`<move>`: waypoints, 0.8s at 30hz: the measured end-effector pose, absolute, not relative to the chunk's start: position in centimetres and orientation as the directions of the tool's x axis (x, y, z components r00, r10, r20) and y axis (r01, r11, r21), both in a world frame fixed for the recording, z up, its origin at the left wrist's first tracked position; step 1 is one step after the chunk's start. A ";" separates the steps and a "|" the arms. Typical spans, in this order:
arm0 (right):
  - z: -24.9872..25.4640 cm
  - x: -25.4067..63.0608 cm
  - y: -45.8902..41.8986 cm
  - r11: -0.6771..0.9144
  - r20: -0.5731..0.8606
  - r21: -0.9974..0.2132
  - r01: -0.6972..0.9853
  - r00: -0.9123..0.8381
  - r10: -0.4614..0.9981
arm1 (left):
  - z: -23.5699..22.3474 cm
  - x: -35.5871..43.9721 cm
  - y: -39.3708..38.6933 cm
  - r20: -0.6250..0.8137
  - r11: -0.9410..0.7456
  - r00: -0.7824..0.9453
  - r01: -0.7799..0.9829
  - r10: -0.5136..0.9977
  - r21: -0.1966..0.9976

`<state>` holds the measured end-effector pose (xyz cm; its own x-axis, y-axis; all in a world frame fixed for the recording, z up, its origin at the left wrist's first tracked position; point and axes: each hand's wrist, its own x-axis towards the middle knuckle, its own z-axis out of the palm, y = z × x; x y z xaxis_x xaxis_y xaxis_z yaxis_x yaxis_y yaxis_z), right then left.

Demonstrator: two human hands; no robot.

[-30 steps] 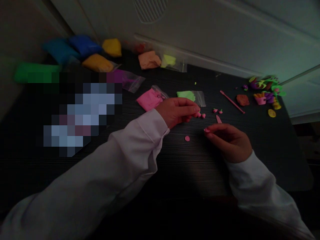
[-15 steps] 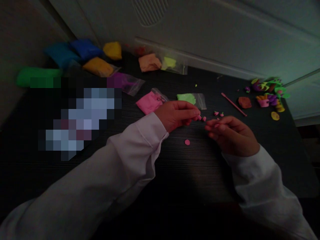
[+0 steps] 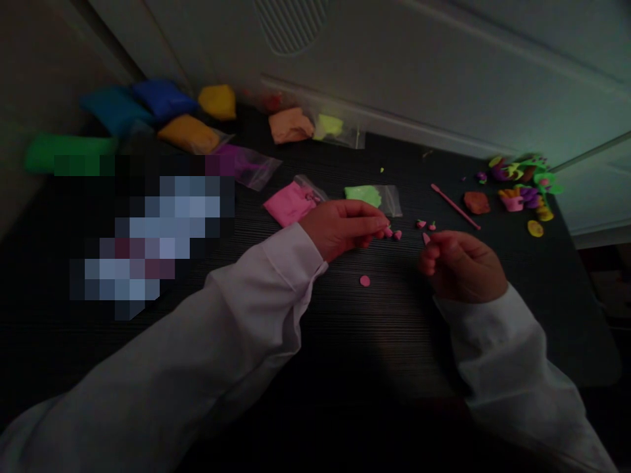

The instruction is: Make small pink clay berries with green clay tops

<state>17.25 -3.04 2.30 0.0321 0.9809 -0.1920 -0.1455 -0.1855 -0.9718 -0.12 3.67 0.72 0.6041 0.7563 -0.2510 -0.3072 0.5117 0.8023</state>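
My left hand (image 3: 345,230) is closed in a pinch, thumb against forefinger; whatever sits between the tips is too small and dark to make out. Just by those fingertips are small pink clay pieces with green tops, one of them a pink clay piece (image 3: 397,234) on the table. My right hand (image 3: 463,263) has its fingers curled round a thin pink piece (image 3: 426,240), whose pointed tip sticks up; the rest is hidden in the hand. Beyond it lie two more pink clay pieces with green tops (image 3: 420,224). A flat pink clay disc (image 3: 365,281) lies between the hands, touched by neither.
Bags of pink clay (image 3: 288,205) and light green clay (image 3: 363,196) lie behind my left hand. A pink modelling tool (image 3: 456,207), a reddish-brown clay lump (image 3: 476,202) and small clay models (image 3: 513,199) are at the right. Coloured clay packs (image 3: 165,98) line the back left; a blurred-out patch covers the left.
My right hand has turned and drawn slightly away from the left, its fingers curling, and the pink tip now points up. The left hand keeps its pinch. The whole view has shifted slightly.
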 end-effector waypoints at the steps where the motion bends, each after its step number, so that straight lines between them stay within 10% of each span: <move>1: 2.1 17.4 -2.9 -0.169 -0.173 -0.972 -0.166 0.011 0.985 | 0.7 -0.1 3.7 -0.253 0.512 0.604 -0.306 0.756 0.802; 6: 1.2 18.0 -2.3 -0.032 0.014 -0.960 -0.280 -0.161 0.987 | 0.8 -0.1 3.6 -0.261 0.521 0.599 -0.313 0.757 0.794; 12: 1.9 17.4 -3.0 -0.178 -0.176 -0.959 -0.221 -0.031 0.984 | 0.8 -0.1 3.6 -0.253 0.518 0.598 -0.323 0.760 0.792; 24: 1.3 17.3 -2.5 -0.075 -0.054 -0.955 -0.286 -0.079 0.995 | 0.8 -0.1 3.6 -0.256 0.513 0.594 -0.315 0.763 0.798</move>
